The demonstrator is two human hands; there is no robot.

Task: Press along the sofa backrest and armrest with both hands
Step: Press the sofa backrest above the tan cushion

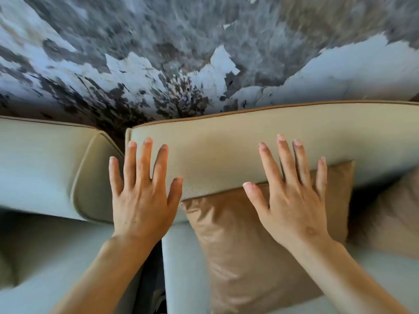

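Backrest (249, 141) under both flat, splayed, empty hands, left (141, 200) and right (292, 205); right overlaps cushion (238, 245), may press that instead.

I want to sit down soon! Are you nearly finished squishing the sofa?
Not yet. Both hands, left hand and right hand, are spread flat on the beige backrest above the brown cushion. How much is already pressed doesn't show. The armrest isn't clearly in view.

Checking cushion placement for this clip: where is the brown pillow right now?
In the head view the brown pillow leans against the sofa backrest right of centre, its top edge under the right hand, with the left hand just to its left.
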